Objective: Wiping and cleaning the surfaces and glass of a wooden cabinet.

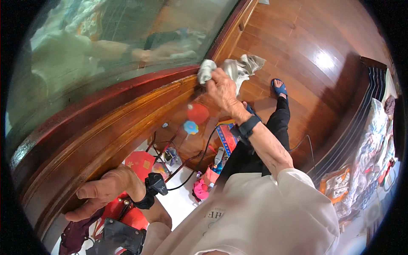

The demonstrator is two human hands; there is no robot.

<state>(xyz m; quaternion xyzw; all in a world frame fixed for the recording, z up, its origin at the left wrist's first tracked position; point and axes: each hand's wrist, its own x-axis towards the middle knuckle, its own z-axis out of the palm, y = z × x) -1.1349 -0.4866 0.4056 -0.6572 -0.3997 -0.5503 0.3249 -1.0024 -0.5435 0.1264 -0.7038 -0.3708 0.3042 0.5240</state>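
Observation:
A white cloth (pixel 234 70) is bunched in my right hand (pixel 223 89), its loose end hanging over the floor. The hand is beside the far corner of a wooden frame (pixel 153 105), where the cloth meets the wood. Above the frame a large glass pane (pixel 121 35) reflects a pale shirt and an arm. My left hand (pixel 105 189) is at the lower left with its fingers apart, against or just over the lower wooden moulding. It holds nothing, and I cannot tell whether it touches the wood. Both wrists wear black straps with small devices.
Below the frame are a red paper packet (pixel 140 164), a black leather bag (pixel 122 236), a pink item (pixel 200 189) and several cables. A red balloon-like object (pixel 197 113) is near a blue flower-shaped piece (pixel 191 127). Clothes and plastic bags (pixel 366 153) lie on the bed-like surface at right.

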